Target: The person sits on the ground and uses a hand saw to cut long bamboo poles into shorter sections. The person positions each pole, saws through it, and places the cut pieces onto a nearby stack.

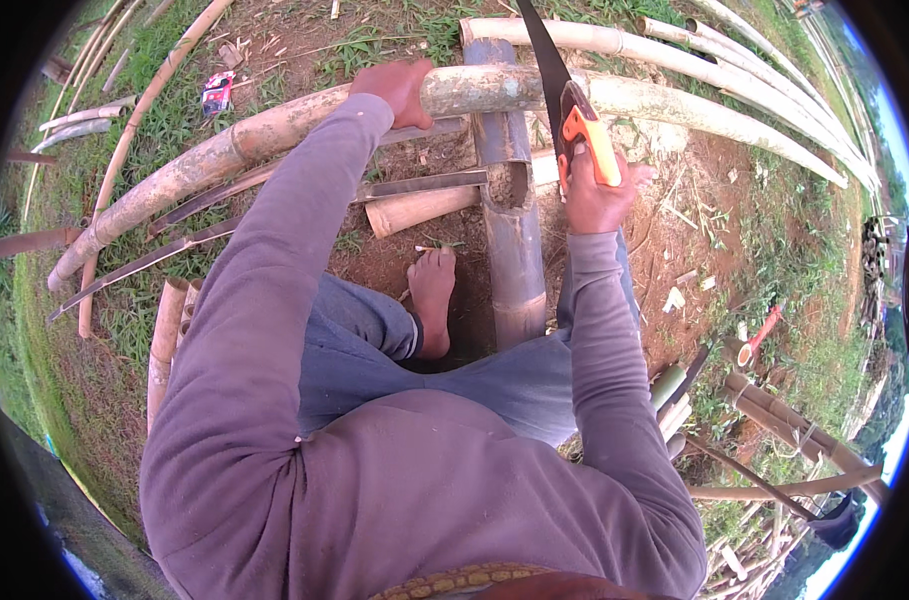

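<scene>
A long, thick bamboo pole (484,90) runs crosswise in front of me, resting over a greyish bamboo piece (514,265) with an opening cut in its side. My left hand (396,92) is wrapped over the pole, left of that crossing. In my right hand (601,195) is a hand saw (596,140) with an orange and black handle, gripped on the near side of the pole. Its dark blade points up and away, passing across the pole just right of the crossing. Whether the teeth touch the bamboo I cannot tell.
My bare foot (432,300) stands by the support, near a short cut bamboo piece (424,208). More bamboo poles (664,50) lie at the far right. A red packet (216,93) is on the grass at left. An orange-handled tool (759,335) lies at right.
</scene>
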Demonstrator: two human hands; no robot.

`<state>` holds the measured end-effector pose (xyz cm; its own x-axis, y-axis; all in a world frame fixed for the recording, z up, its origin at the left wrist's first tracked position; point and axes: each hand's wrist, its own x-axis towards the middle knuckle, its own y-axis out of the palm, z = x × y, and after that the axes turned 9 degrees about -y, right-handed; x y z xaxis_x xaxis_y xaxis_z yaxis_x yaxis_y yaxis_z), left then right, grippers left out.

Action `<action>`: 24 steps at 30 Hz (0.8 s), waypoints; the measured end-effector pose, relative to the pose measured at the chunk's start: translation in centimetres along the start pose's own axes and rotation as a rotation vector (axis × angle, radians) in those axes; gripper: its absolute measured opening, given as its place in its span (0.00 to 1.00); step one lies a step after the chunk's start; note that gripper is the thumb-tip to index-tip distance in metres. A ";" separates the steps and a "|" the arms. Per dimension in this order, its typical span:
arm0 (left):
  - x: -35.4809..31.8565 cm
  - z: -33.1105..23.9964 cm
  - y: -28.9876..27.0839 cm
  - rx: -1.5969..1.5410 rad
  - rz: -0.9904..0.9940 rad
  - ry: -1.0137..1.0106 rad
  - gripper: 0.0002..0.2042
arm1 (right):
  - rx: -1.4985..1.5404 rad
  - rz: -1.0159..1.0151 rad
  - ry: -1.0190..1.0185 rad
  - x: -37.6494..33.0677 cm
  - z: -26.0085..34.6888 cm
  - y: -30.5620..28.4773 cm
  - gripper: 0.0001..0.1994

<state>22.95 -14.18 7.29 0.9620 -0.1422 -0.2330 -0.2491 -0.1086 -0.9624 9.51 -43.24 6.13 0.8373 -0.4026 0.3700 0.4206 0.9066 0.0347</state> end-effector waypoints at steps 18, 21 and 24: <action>-0.5 0.9 0.1 -0.009 -0.015 -0.012 0.43 | -0.144 0.084 -0.074 1.1 1.8 1.0 0.06; -0.3 1.6 0.1 -0.001 -0.011 -0.008 0.45 | -0.246 0.067 -0.068 -5.1 2.5 -2.8 0.05; 0.1 1.8 0.8 -0.018 -0.014 -0.009 0.42 | -0.131 0.040 0.146 -14.1 5.5 -9.8 0.05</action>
<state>23.03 -12.54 6.26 0.9663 -0.1316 -0.2212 -0.2379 -0.1282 -0.9628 -8.33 -45.76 5.64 0.8920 -0.3889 0.2302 0.4196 0.9020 -0.1021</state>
